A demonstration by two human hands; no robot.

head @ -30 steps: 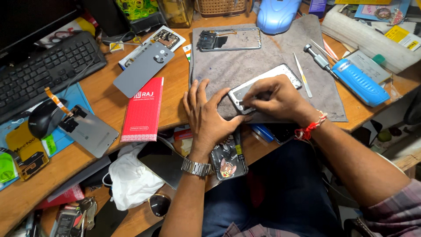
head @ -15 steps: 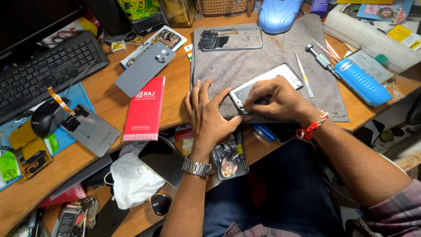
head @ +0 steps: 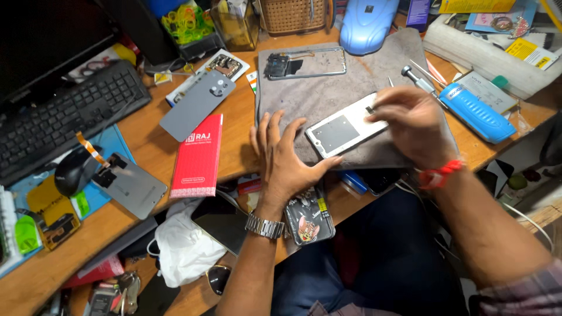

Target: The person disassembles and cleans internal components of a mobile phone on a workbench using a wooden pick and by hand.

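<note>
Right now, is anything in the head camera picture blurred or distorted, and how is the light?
Head view: the right hand is slightly motion-blurred at the fingers over the phone frame; the left hand is sharp, flat on the grey mat. Wide-lens bending shows at the keyboard. Light is even, shadows soft, the monitor corner dark.

Grey work mat [head: 328, 93]; silver-white phone frame [head: 345, 126]; red box [head: 198, 157] at 9 o'clock; blue case [head: 477, 112] at 3 o'clock; black keyboard [head: 64, 117].
</note>
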